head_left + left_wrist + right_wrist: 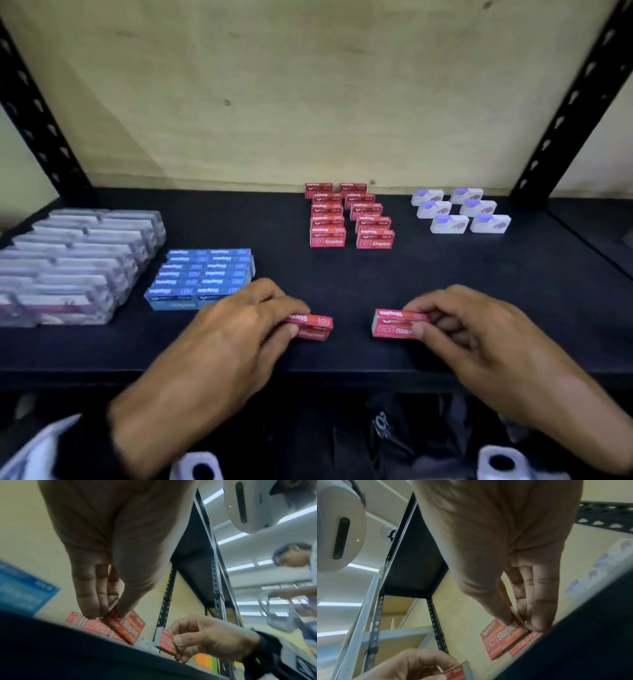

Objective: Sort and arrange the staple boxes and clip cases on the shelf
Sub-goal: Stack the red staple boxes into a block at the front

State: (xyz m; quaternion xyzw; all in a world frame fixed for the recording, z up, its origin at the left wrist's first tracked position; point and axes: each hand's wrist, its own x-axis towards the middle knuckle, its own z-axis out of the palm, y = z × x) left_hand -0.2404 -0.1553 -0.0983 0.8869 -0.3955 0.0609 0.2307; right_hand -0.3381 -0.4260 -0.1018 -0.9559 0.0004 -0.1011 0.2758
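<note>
Most of the sorting looks done. On the flat black shelf (445, 274) the small red cardboard staple boxes (349, 216) stand in two neat rows near the back wall, one box behind the other. To the right of them, the little white boxes with purple marks (460, 210) sit in two short rows too. On the left, the blue cardboard staple boxes (202, 277) are packed close in a tidy block, and next to them the clear plastic clip cases (75, 260) fill the far left side in long lines. What is left, I think, is just two more red boxes. The left hand (219, 329) pinches one small red staple box (313, 325) between thumb and fingers, low over the front of the shelf. The right hand (479, 335) pinches the other red staple box (394, 323) the same way, just across from it. The two boxes are a little apart and well in front of the red rows. Each box is a small flat red carton with white letters that say "Staples" and a grey end. They look light and easy to hold. My guess is they go at the front of the two red rows, and then the job looks nearly finished.
</note>
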